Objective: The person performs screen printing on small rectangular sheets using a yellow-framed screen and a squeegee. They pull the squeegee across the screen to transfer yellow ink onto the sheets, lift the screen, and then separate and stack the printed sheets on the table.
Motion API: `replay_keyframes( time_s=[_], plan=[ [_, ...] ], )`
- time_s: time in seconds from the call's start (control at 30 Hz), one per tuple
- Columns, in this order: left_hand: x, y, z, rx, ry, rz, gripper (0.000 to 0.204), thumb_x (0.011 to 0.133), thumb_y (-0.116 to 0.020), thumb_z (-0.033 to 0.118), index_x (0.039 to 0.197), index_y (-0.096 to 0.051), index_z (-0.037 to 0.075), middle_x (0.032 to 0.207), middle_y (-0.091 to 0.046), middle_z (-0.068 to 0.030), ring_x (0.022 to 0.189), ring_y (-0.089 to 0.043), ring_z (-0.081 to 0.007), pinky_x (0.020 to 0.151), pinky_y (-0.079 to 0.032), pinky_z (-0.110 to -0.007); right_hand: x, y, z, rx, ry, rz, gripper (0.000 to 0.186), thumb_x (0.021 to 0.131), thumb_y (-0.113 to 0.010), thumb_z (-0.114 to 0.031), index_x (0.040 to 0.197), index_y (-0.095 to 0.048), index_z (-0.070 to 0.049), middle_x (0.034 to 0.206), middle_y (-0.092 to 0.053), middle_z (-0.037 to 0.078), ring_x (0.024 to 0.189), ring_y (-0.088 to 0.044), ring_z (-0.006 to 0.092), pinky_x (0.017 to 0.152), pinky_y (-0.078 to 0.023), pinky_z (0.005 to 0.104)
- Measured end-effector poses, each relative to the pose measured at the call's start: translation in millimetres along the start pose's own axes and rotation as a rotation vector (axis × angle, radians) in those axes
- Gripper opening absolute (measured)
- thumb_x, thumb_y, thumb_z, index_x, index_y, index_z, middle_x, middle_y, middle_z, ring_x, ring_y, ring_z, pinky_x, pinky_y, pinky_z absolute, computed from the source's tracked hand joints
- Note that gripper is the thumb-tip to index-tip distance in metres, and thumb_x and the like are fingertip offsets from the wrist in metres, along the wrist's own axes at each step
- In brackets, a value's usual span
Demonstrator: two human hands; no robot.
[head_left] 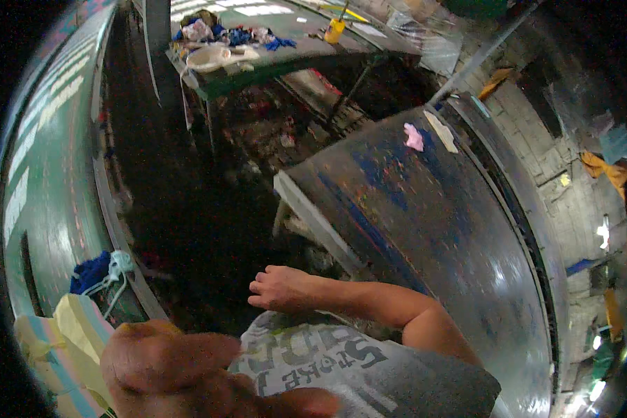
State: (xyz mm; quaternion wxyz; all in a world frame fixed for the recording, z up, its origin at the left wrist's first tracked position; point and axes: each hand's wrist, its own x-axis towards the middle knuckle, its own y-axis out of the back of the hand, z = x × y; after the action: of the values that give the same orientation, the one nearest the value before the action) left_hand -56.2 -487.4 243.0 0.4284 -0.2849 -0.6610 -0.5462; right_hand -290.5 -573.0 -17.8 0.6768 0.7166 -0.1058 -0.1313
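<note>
My left hand (pixel 164 362) is large and blurred at the lower left, close in front of the view. Two of its fingers reach rightward with a gap between them, and nothing shows in that gap. My right hand (pixel 282 289) hangs before my grey printed shirt (pixel 313 355), its forearm coming in from the right. The fingers are curled in, with no object visible in them. Nearest to my left hand is a stack of foam-like pieces (pixel 66 341) in pale yellow, blue and pink. Beside the stack lies a dark blue and light blue cloth bundle (pixel 101 273).
A long green table (pixel 56 202) runs along the left. To the right stands a worn, paint-stained table (pixel 425 223) bearing a pink scrap (pixel 414 137) and a cream strip (pixel 441 131). The far table (pixel 320 56) carries cloth scraps (pixel 240 36), a white dish (pixel 207 58) and a yellow container (pixel 334 31).
</note>
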Motion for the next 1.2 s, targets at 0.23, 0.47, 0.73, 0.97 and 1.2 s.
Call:
replay_keyframes(
  time_s=[0.23,0.47,0.73,0.97,1.2],
  plan=[
    [-39,-136,-80,-0.650,0.335,-0.212,0.052,0.086,-0.096,0.022,0.132,-0.078,0.004,0.105,-0.074,-0.0139,0.083,-0.074,-0.0304,0.070,-0.060,-0.038,-54,60,156,-0.088,-0.215,0.495,0.034,0.095,-0.079,-0.017,0.128,-0.077,-0.012,0.132,-0.070,0.011,0.125,-0.069,0.0336,0.102,-0.058,0.0486],
    [-80,-236,-170,-1.538,0.568,-0.768,0.068,0.119,-0.055,0.043,0.169,-0.044,-0.001,0.175,-0.043,-0.0253,0.164,-0.039,-0.0401,0.135,-0.030,-0.053,-62,61,309,-0.139,-0.455,0.593,0.035,0.088,-0.087,-0.015,0.122,-0.079,-0.012,0.132,-0.070,0.008,0.126,-0.067,0.0325,0.106,-0.056,0.0488],
    [-57,-250,-396,-1.722,0.413,-1.031,0.074,0.121,-0.045,0.050,0.175,-0.035,-0.001,0.180,-0.037,-0.0244,0.167,-0.036,-0.0386,0.137,-0.027,-0.051,-45,-21,454,-0.018,-0.962,0.337,0.028,0.093,-0.081,-0.023,0.119,-0.081,-0.012,0.121,-0.074,0.011,0.120,-0.067,0.0342,0.100,-0.056,0.0492],
    [-27,-264,-552,-1.780,0.336,-1.150,0.071,0.121,-0.047,0.048,0.172,-0.040,0.000,0.172,-0.048,-0.0260,0.161,-0.044,-0.0397,0.135,-0.031,-0.051,-40,-37,463,0.185,-1.156,0.338,0.035,0.089,-0.086,-0.037,0.116,-0.084,-0.014,0.116,-0.078,0.010,0.116,-0.070,0.0346,0.101,-0.057,0.0496],
    [-5,-330,-642,-0.892,0.082,-1.165,0.070,0.100,-0.079,0.029,0.164,-0.055,0.013,0.168,-0.053,-0.0200,0.154,-0.051,-0.0441,0.127,-0.041,-0.060,-32,-25,469,0.199,-1.253,0.311,0.039,0.086,-0.090,-0.038,0.115,-0.084,-0.014,0.116,-0.080,0.008,0.118,-0.071,0.0316,0.102,-0.057,0.0484]
  ],
)
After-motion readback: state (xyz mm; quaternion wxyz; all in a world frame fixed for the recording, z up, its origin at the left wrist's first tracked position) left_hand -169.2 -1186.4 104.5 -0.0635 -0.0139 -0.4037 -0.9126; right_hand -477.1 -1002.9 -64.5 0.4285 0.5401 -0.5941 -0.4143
